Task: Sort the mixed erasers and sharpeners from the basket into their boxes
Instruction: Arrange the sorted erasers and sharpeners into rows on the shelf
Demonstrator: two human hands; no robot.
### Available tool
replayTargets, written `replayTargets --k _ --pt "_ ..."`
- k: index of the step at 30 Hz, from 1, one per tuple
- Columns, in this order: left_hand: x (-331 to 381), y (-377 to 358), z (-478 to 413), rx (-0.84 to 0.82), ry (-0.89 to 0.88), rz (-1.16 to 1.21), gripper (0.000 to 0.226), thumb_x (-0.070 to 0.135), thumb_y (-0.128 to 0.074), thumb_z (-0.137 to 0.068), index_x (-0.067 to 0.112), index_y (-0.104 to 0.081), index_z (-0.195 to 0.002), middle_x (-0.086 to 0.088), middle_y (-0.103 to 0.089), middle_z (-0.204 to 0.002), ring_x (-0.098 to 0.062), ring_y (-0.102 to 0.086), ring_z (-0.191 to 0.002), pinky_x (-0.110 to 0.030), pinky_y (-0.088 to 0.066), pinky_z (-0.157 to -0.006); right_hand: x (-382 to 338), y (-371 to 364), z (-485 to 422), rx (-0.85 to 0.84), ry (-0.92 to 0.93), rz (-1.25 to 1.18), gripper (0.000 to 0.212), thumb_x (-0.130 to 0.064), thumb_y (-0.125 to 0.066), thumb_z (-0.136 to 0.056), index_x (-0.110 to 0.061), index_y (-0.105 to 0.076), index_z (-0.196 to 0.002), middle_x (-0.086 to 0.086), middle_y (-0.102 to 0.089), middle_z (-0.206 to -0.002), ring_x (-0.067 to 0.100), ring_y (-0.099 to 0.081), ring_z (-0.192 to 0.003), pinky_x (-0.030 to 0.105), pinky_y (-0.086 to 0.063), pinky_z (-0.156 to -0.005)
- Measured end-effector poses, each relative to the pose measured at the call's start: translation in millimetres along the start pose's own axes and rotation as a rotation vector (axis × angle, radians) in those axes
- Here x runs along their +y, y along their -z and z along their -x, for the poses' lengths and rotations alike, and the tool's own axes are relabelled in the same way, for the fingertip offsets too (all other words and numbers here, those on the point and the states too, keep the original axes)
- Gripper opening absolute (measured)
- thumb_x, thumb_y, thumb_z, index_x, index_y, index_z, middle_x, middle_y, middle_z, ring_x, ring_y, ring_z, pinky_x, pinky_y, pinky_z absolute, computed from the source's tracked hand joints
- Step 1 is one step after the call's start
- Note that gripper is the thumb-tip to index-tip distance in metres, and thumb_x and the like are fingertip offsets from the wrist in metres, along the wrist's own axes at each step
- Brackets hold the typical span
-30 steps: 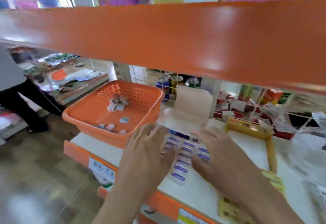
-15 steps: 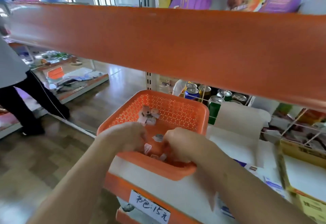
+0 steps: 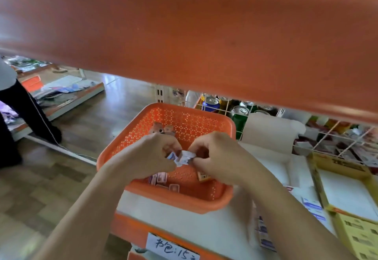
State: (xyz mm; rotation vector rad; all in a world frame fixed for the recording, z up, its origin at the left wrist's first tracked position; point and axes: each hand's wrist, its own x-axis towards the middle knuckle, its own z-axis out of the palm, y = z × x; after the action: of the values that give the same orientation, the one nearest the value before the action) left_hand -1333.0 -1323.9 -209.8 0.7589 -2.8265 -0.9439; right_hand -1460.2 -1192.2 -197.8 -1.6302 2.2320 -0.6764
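Observation:
An orange perforated basket [image 3: 212,202] sits at the left end of the white shelf. Both hands hover over its middle. My left hand [image 3: 147,157] and my right hand [image 3: 216,157] pinch several small white and blue wrapped erasers [image 3: 181,157] between their fingertips. More small items lie in the basket: brownish pieces [image 3: 163,130] at the far side, pink ones [image 3: 161,177] and an orange one [image 3: 202,176] near the front wall. A white open box [image 3: 272,157] stands right of the basket, with erasers [image 3: 313,208] lined up in it. A yellow box [image 3: 347,192] is further right.
An orange shelf board [image 3: 184,34] hangs low across the top of the view. Drink cans [image 3: 212,102] stand behind a wire divider beyond the basket. A price label [image 3: 171,247] is on the shelf front. A person's dark-trousered leg [image 3: 26,112] stands at far left on the wooden floor.
My hands left the eraser box on the right and went into the basket. They have since lifted with small erasers pinched between them. The view has swung left.

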Motion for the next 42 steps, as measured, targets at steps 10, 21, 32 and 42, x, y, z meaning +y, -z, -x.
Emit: replayTargets --k 10,21,32,42 --pt "76 -33 12 0.105 -0.184 0.528 0.024 0.004 -0.07 -0.08 0.027 -0.067 -0.086 0.004 -0.071 -0.088 -0.012 -0.07 -0.079 -0.022 -0.052 -0.069 42 37 93 0.277 -0.263 -0.736 0.012 -0.01 -0.067 -0.086 -0.018 -0.072 -0.093 0.004 -0.073 -0.072 0.016 -0.07 -0.066 0.029 -0.058 -0.069" --pt "190 -127 12 -0.21 -0.31 0.721 0.025 -0.002 -0.068 -0.08 0.02 -0.061 -0.091 -0.01 -0.071 -0.085 -0.007 -0.056 -0.062 -0.02 -0.04 -0.06 114 73 223 0.599 -0.449 -0.936 0.025 -0.002 -0.079 -0.064 -0.018 -0.078 -0.083 0.0 -0.058 -0.061 0.013 -0.059 -0.061 0.025 -0.051 -0.064" --pt "282 -231 16 -0.328 -0.347 0.666 0.017 0.026 -0.074 -0.074 0.03 -0.065 -0.088 0.002 -0.066 -0.066 -0.015 -0.053 -0.063 -0.036 -0.041 -0.064 178 100 330 0.873 -0.547 -0.962 0.022 0.008 -0.068 -0.076 -0.006 -0.073 -0.059 0.014 -0.065 -0.057 0.017 -0.061 -0.049 0.02 -0.05 -0.049" --pt "343 -306 24 -0.234 -0.367 0.339 0.021 0.021 -0.07 -0.083 0.037 -0.064 -0.094 0.017 -0.063 -0.098 0.008 -0.059 -0.087 -0.01 -0.048 -0.079 235 105 391 0.865 -0.652 -0.772 0.024 0.003 -0.06 -0.086 -0.002 -0.063 -0.063 0.014 -0.058 -0.054 0.025 -0.055 -0.047 0.036 -0.048 -0.048"
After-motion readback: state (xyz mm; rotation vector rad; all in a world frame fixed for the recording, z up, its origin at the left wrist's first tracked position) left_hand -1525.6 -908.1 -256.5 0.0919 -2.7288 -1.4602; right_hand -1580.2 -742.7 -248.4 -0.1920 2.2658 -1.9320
